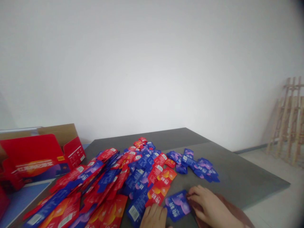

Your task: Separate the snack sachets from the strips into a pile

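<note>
A blue sachet [177, 205] with purple round shapes and white lettering lies at the table's near edge, between my two hands. My right hand [209, 204] has its curled fingers closed on the right edge of this sachet. At its left edge is my left hand [154, 218], fingers bent and close together, touching the lower end of a red-orange sachet strip [161, 185]. What the left fingertips hold, if anything, is hidden. Just left of that hand lies a blue sachet with a white barcode label [135, 212].
A large heap of red and blue sachet strips [104, 180] covers the table's left side. Several blue sachets [201, 167] lie farther right on the dark grey table [237, 177]. An open red carton [38, 152] stands at left, and a wooden rack [289, 123] at far right.
</note>
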